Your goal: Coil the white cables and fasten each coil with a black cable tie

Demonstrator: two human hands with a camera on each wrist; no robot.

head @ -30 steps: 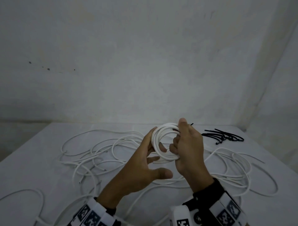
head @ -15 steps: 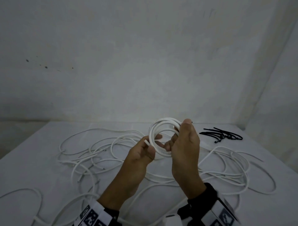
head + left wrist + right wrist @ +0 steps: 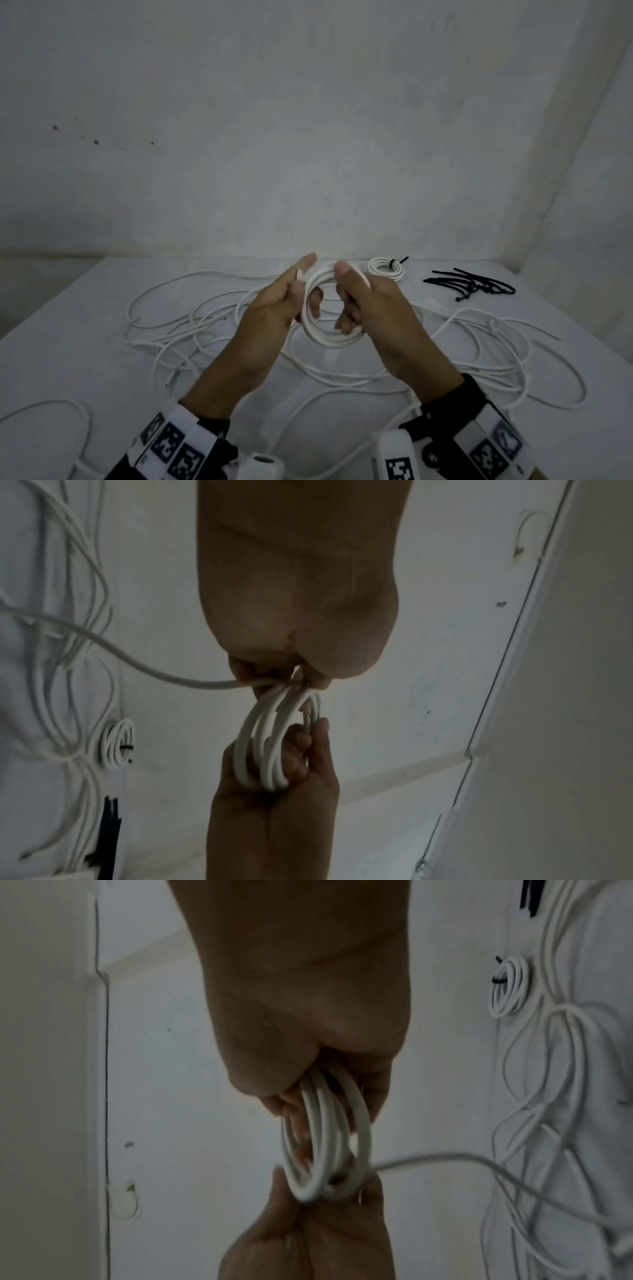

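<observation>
Above the table I hold a small white cable coil (image 3: 325, 337) between both hands. My left hand (image 3: 301, 291) grips its left side, index finger stretched up beside a short cable end. My right hand (image 3: 346, 301) grips the right side, thumb on top and fingers curled through the loop. In the left wrist view the coil (image 3: 270, 739) shows several turns, and a tail (image 3: 137, 656) runs off from my left hand (image 3: 274, 677). The right wrist view shows the coil (image 3: 325, 1137) edge-on in my right hand (image 3: 329, 1096). Black cable ties (image 3: 472, 286) lie at the back right.
A finished coil (image 3: 386, 269) with a black tie sits on the table behind my hands. Loose white cables (image 3: 496, 349) sprawl over the white table (image 3: 68, 342) on both sides and under my wrists. Walls close off the back and the right.
My left hand went from pinching the cable end to gripping the coil's left side. Both hands moved slightly apart. The tied coil behind them has come into sight.
</observation>
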